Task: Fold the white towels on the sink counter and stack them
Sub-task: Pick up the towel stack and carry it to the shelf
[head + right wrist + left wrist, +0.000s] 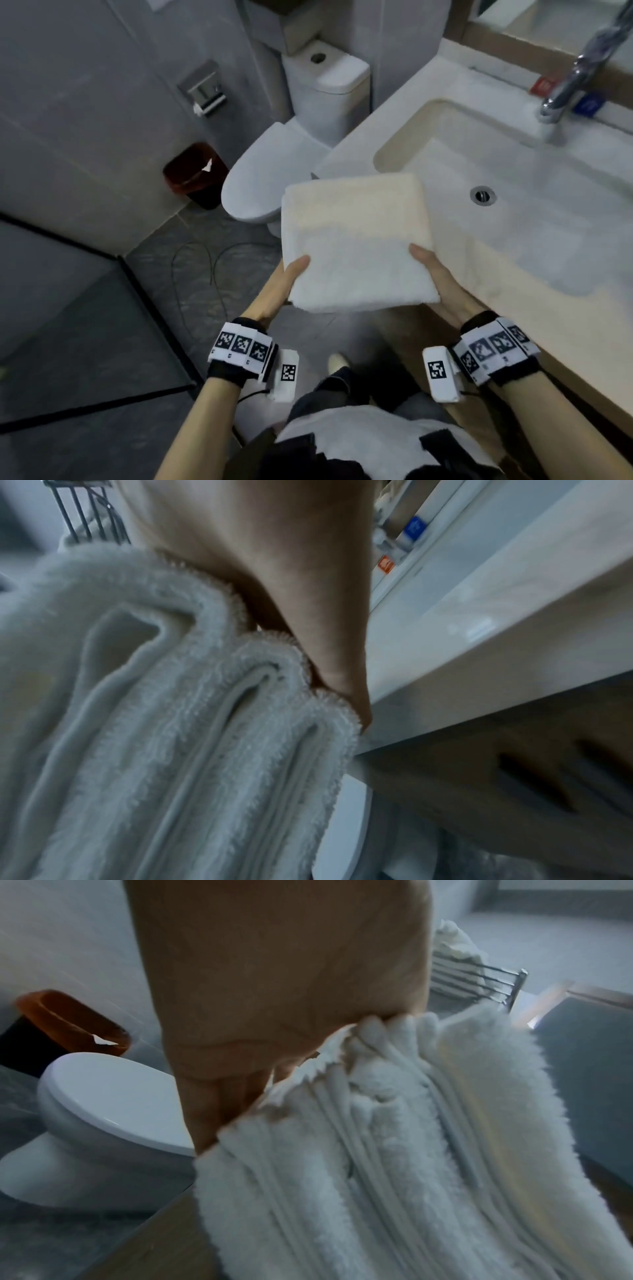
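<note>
A folded white towel is held flat in the air at the left end of the sink counter, partly over the floor. My left hand grips its near left edge, thumb on top and fingers underneath. My right hand grips the near right edge the same way. In the left wrist view the towel's stacked layers press against my palm. In the right wrist view the folded edges lie against my right hand. Another white towel hangs at my waist.
The basin with its drain and a chrome tap fills the counter's middle. A toilet and a dark bin stand left of the counter. Cables lie on the grey floor. A wire rack holds more white cloth.
</note>
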A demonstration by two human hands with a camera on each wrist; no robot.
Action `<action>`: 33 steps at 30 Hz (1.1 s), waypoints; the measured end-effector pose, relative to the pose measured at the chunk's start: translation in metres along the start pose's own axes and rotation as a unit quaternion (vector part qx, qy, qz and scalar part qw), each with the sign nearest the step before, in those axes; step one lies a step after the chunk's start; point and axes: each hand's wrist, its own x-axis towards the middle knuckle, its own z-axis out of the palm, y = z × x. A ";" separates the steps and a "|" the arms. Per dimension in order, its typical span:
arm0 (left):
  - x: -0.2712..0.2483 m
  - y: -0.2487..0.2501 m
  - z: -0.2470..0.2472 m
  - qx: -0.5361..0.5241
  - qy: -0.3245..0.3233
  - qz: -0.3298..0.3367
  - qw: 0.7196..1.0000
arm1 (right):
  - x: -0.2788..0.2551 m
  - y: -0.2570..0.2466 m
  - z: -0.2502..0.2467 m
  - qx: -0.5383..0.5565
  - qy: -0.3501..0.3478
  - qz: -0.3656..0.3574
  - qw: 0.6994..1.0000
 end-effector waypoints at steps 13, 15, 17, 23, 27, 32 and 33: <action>0.092 0.084 -0.126 -0.124 0.075 0.052 0.988 | 0.147 -0.089 0.129 -0.040 -0.067 -0.025 0.997; 0.114 0.105 -0.139 -0.129 0.092 0.061 0.985 | 0.176 -0.108 0.142 -0.069 -0.075 -0.033 0.994; 0.136 0.128 -0.151 -0.138 0.113 0.068 0.982 | 0.205 -0.130 0.155 -0.087 -0.082 -0.032 0.992; 0.184 0.194 -0.186 -0.150 0.157 0.088 0.972 | 0.274 -0.193 0.193 -0.114 -0.127 -0.046 0.984; 0.210 0.237 -0.209 -0.133 0.151 0.089 0.975 | 0.312 -0.228 0.219 -0.090 -0.160 -0.053 0.982; 0.245 0.293 -0.253 -0.127 0.156 0.100 0.975 | 0.369 -0.269 0.261 -0.091 -0.185 -0.063 0.977; 0.252 0.306 -0.264 -0.132 0.155 0.105 0.973 | 0.382 -0.277 0.272 -0.091 -0.184 -0.069 0.976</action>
